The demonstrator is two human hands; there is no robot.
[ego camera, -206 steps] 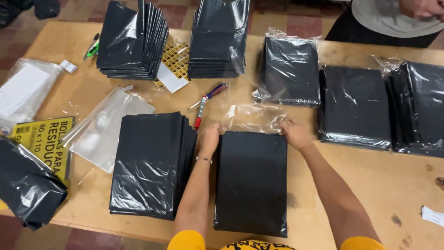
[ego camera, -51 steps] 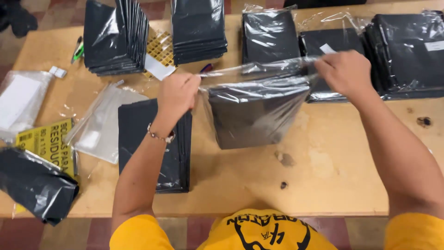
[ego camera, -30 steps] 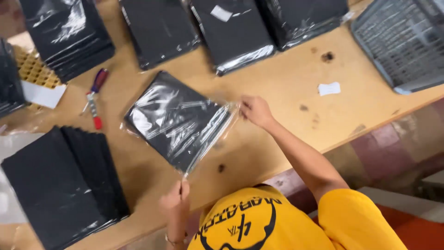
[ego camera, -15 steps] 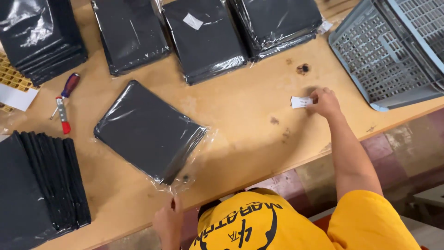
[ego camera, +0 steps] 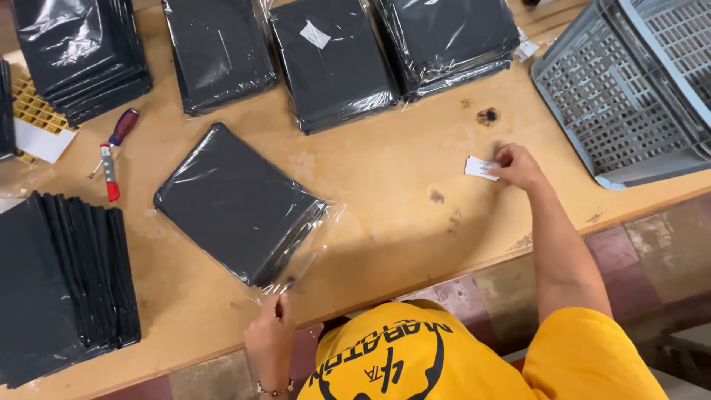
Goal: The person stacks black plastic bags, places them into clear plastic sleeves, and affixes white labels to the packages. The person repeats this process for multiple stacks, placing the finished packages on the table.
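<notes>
Two hands working from the near table edge, left hand (ego camera: 270, 342) pinching the clear flap of the bagged black stack (ego camera: 237, 204) lying mid-table, right hand (ego camera: 518, 164) closing fingertips on a small white label (ego camera: 481, 167), bare wooden table (ego camera: 392, 192) between them, grey crate (ego camera: 629, 89) sitting just right.

This looks like a small packing workshop. A bare wooden table (ego camera: 385, 192), stained and marked, carries stacks of folded black bags (ego camera: 67, 281), several already sealed in clear plastic packs (ego camera: 333, 63) lined along the table's far edge. A grey plastic crate (ego camera: 629, 89) sits at the table's right end. Near the table's left end lie a red-handled screwdriver (ego camera: 122, 127), a small cutter (ego camera: 109, 172) and a yellow label sheet (ego camera: 29, 111). Beyond the table's near edge shows a tiled floor (ego camera: 652, 259).
</notes>
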